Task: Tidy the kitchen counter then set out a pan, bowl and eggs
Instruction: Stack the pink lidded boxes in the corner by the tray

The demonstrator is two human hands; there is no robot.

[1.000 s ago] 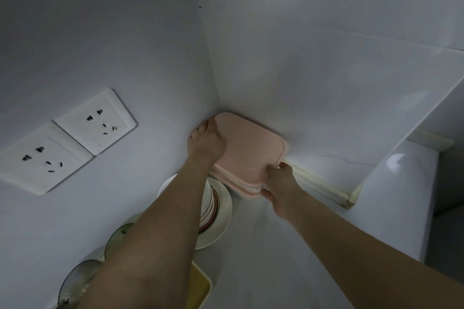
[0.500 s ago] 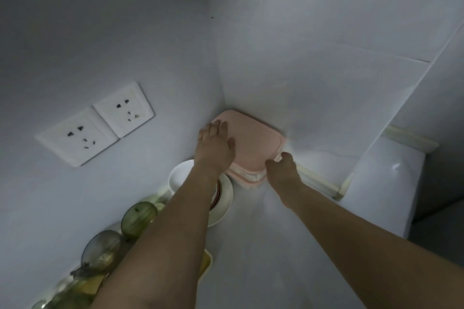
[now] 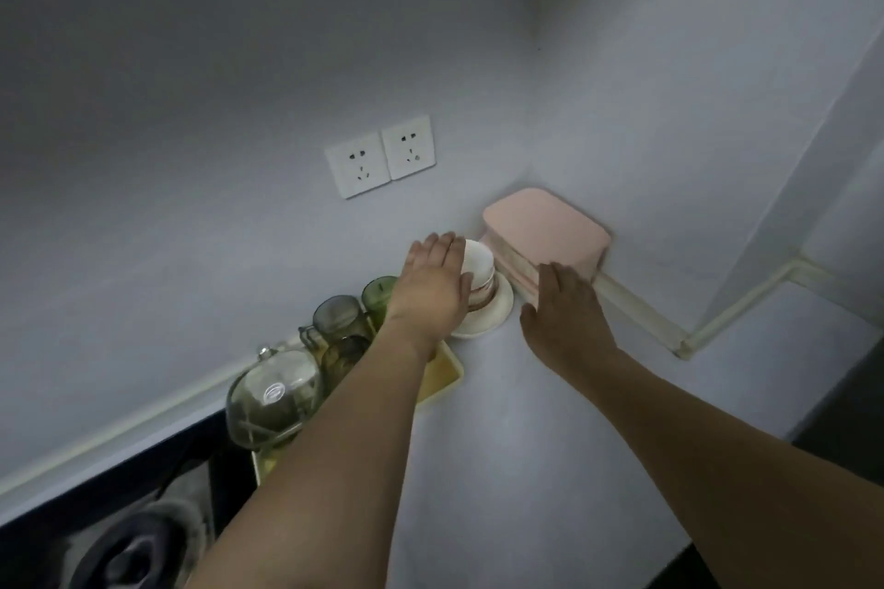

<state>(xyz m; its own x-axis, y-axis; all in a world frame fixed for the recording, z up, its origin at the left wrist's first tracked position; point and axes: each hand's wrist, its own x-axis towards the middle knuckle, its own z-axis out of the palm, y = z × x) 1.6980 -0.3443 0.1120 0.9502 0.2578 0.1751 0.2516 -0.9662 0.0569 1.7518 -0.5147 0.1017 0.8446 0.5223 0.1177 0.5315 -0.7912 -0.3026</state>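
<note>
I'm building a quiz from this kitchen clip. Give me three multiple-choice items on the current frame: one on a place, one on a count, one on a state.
1. Where do the pink containers sit?
A. in the counter's wall corner
B. on the stove
C. in the yellow tray

2. How many wall sockets show?
A. one
B. two
C. four

3. How is the left hand?
A. fist closed
B. pinching a lid
C. fingers straight, over the stacked bowls

Answers: 1 A, they stand where the two walls meet. 2 B, two white plates are side by side. 3 C, the fingers are extended by the bowls on the white plate; the right hand is flat too.
</note>
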